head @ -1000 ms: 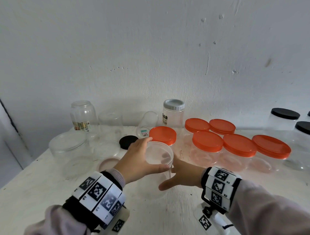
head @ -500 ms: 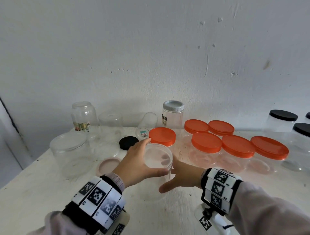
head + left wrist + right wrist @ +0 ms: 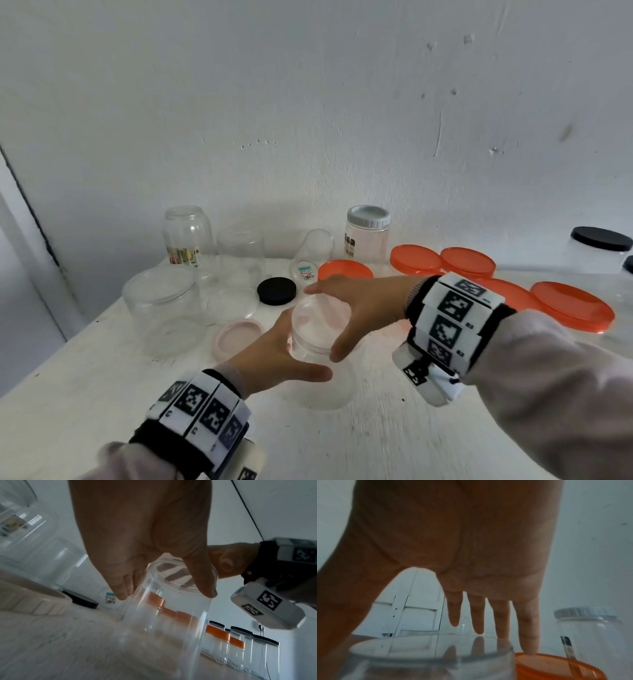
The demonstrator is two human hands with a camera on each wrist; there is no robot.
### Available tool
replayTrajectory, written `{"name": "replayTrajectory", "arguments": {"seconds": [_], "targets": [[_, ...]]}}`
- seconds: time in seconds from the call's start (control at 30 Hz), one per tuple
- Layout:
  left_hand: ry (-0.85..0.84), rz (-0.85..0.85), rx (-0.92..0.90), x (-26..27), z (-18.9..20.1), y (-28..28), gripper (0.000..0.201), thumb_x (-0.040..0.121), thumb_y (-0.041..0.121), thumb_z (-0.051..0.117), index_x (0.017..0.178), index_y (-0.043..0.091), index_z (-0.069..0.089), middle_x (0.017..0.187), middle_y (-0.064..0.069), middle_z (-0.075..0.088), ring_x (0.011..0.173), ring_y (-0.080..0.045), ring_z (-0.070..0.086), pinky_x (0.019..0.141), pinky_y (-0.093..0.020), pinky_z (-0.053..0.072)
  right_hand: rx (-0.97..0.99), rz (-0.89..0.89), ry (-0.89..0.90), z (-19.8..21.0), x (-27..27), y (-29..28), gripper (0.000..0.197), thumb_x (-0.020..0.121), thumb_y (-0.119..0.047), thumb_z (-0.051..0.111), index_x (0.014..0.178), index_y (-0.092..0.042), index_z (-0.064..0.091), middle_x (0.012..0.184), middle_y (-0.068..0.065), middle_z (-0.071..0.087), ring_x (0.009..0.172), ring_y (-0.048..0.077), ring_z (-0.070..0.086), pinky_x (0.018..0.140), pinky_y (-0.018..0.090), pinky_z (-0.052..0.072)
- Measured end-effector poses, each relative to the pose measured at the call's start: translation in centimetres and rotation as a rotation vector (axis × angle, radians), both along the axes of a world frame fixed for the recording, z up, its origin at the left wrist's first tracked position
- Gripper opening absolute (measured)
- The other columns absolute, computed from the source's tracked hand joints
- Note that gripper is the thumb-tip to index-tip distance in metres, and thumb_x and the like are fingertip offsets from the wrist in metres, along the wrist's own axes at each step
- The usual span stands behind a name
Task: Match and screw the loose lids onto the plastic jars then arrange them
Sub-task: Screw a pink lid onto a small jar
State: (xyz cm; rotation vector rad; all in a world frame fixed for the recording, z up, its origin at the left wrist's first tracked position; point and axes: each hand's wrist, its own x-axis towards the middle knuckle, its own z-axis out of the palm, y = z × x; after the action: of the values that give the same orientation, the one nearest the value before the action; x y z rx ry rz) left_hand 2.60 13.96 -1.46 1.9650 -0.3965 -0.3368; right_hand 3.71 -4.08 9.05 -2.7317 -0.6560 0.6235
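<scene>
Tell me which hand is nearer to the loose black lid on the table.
Left. The left hand holds the clear jar, just in front of the black lid; the right hand reaches over the jar's top from the far side.

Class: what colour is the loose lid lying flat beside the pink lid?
Black lid, clearest in the head view.

Head view looking down and forward from above at the white table (image 3: 102,404), facing the wall (image 3: 308,102), catching both wrists from behind. Left wrist view sitting low and super close under the left hand (image 3: 140,536), tilted, peering along the fingers at the clear jar (image 3: 164,622) and out toward the orange-lidded jars (image 3: 217,637). Right wrist view hanging just above the jar's clear lid (image 3: 428,646), looking along the right hand (image 3: 453,540). All three sharing that jar (image 3: 322,359); left wrist also catching the right hand's marker band (image 3: 302,553).
</scene>
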Motion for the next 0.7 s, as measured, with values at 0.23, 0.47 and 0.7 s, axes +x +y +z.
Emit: {"name": "replayTrajectory", "arguments": {"seconds": [0.23, 0.47, 0.7], "targets": [[-0.017, -0.015, -0.030, 0.5, -1.0, 0.3, 0.085, 0.063, 0.031, 0.088, 0.121, 0.051, 0.029, 0.123, 0.030, 0.044, 0.105, 0.025, 0.043, 0.077, 0.004, 0.037, -0.232, 0.061, 0.026, 1.2, 0.9, 1.6, 0.097, 0.070, -0.040, 0.080, 0.144, -0.049, 0.018, 0.149, -0.011, 0.026, 0.138, 0.018, 0.024, 0.103, 0.037, 0.032], [-0.027, -0.001, -0.017, 0.5, -1.1, 0.3, 0.102, 0.046, 0.054, 0.085, 0.130, 0.047, 0.028, 0.129, 0.024, 0.047, 0.122, 0.004, 0.044, 0.096, -0.013, 0.038, -0.297, 0.018, -0.040, 0.9, 1.0, 2.0, 0.097, 0.062, -0.065, 0.074, 0.142, -0.046, 0.023, 0.140, -0.011, 0.037, 0.115, 0.015, 0.045, 0.082, 0.032, 0.039], [-0.026, -0.018, -0.013, 0.4, -1.0, 0.3, 0.104, 0.046, 0.054, 0.085, 0.133, 0.043, 0.029, 0.131, 0.021, 0.048, 0.124, 0.000, 0.044, 0.102, -0.020, 0.039, -0.335, -0.028, -0.092, 0.6, 0.4, 2.3, 0.108, 0.058, -0.079, 0.064, 0.146, -0.042, 0.014, 0.149, -0.008, 0.027, 0.128, 0.019, 0.040, 0.099, 0.042, 0.039]]}}
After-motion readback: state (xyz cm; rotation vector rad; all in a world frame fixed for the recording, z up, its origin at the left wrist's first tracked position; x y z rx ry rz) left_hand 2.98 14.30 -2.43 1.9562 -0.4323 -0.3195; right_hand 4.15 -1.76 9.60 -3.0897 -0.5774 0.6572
